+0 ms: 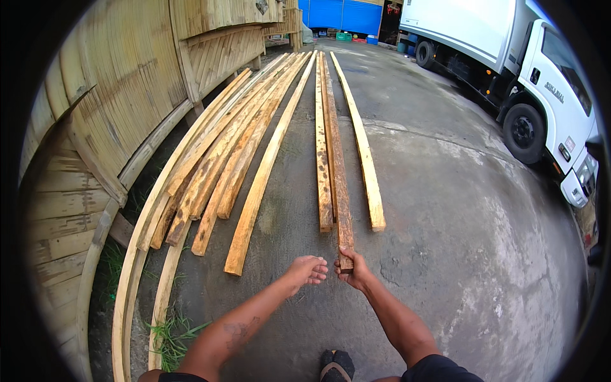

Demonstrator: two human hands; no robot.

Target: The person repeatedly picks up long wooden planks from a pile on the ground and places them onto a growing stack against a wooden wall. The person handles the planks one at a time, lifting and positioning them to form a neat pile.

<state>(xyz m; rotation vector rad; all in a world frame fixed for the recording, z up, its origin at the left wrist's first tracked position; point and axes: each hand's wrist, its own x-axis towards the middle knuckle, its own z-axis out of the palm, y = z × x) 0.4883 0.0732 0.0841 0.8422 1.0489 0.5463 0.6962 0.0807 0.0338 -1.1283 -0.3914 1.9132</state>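
The near end of a long dark brown wooden beam [342,216] is in the grip of my right hand [360,272], with the thumb on top and the fingers underneath. Just left of that end, my left hand [305,272] hangs with loosely curled fingers and nothing in them. A paler, dark-spotted beam [323,184] runs along the left side of the held one. To the right lies a separate light yellow beam [364,156]. Another single beam [258,207] lies to the left of my hands.
Several more wooden beams [210,175] lie grouped beside a bamboo wall [121,89] at left. Grass [172,340] grows at the near left. A white truck [503,51] stands on the concrete ground [458,254] at far right. A blue sheet [344,18] hangs at the back.
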